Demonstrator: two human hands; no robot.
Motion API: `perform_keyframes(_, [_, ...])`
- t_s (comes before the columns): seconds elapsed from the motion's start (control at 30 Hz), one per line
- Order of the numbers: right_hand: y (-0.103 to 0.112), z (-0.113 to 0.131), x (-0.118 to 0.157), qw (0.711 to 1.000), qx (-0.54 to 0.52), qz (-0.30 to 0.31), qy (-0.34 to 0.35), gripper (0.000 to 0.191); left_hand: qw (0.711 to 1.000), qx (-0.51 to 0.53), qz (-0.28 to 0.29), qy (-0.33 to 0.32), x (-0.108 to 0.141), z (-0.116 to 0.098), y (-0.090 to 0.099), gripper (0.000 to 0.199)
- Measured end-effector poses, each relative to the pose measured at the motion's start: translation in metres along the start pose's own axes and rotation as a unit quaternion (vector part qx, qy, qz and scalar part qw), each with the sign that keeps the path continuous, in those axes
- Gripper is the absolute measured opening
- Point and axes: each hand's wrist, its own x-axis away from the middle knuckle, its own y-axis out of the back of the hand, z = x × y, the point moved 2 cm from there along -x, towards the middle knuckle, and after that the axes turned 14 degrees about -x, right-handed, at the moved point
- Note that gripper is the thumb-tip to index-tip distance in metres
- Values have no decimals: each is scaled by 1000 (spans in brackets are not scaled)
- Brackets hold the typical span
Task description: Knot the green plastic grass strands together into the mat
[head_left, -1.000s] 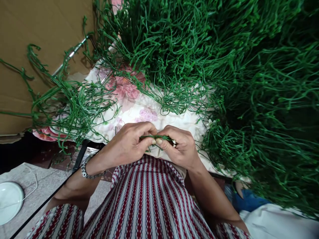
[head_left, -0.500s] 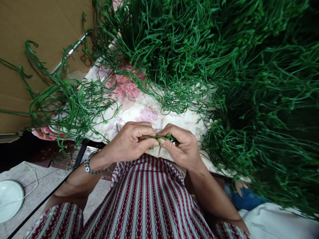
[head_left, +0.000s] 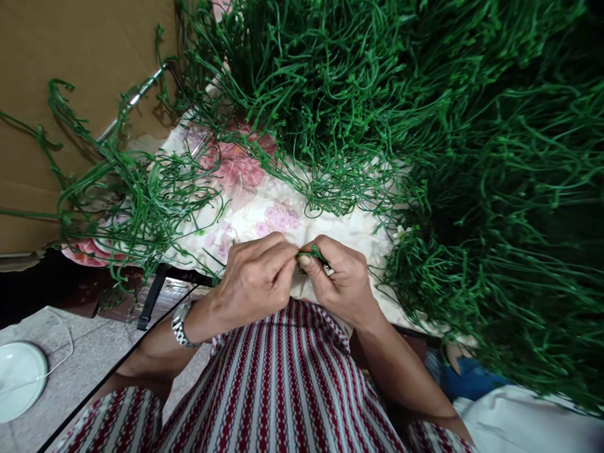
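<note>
Above my lap, my left hand [head_left: 258,275] and my right hand [head_left: 340,277] meet fingertip to fingertip. Between the thumb and bent forefinger of my right hand is a small green stem [head_left: 317,253], curled over the finger. My left fingers are pinched at its other end, right against the right fingertips, and hide that end. Just in front lies the floral cloth [head_left: 330,225], white with pink flowers. On the left of the cloth sits a loose tangle of similar green stems [head_left: 153,195].
A large heap of green stems [head_left: 377,82] fills the back and right. At left stand a cardboard sheet [head_left: 85,44] and a metal rod [head_left: 134,100]. A white round lid or dish [head_left: 19,380] with a cord is low left. White fabric [head_left: 523,421] lies low right.
My left hand has turned knuckles-up, its thumb now hidden, and its wrist has moved slightly right and toward me. The stem stretched between the hands no longer shows. My right hand stays nearly in place.
</note>
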Motion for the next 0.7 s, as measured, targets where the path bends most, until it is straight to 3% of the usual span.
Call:
perform_keyframes(0.13, [1, -2, -3, 994, -53, 84, 49, 16, 994, 72, 79, -10, -6, 4, 5, 18])
perform_keyframes(0.27, [3, -4, -6, 979, -109, 163, 60, 21, 957, 227, 177, -25, -14, 8, 7, 23])
perform_keyframes(0.53, [9, 0, -10, 930, -187, 291, 123, 27, 889, 370, 262, -57, -20, 11, 6, 25])
perform_keyframes(0.63, [15, 0, -11, 929, -222, 276, 102, 24, 881, 379, 282, -24, -22, 16, 11, 20])
perform_keyframes(0.7, [21, -3, -11, 952, -227, 193, 65, 18, 902, 356, 242, 28, -24, 21, 13, 13])
